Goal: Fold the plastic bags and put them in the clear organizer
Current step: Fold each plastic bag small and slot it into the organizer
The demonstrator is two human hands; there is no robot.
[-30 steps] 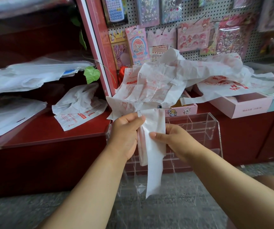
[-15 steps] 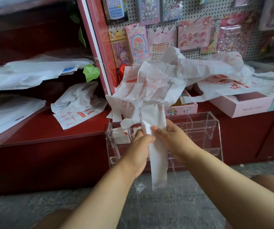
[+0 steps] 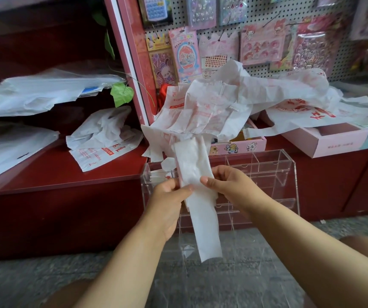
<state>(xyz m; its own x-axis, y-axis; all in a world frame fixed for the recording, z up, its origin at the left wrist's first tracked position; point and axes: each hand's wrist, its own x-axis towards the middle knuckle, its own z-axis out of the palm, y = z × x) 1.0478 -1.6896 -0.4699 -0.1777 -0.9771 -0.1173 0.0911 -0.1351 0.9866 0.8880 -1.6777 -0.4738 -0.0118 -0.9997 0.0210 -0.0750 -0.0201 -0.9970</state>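
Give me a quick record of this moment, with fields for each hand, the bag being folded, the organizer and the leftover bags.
left hand: pinches the strip's left edge
right hand: grips the strip's right edge
folded bag strip: long, narrow, white, lower end hanging free
clear organizer: behind the hands, some white plastic in its left compartment
loose bags: crumpled heap on the counter behind the organizer
bag on red shelf: lying at the left, crumpled

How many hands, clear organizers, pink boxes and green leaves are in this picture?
Hands: 2, left hand and right hand, both holding a folded bag
Clear organizers: 1, organizer
Pink boxes: 2, small box and large box
Green leaves: 1, leaf
Total: 6
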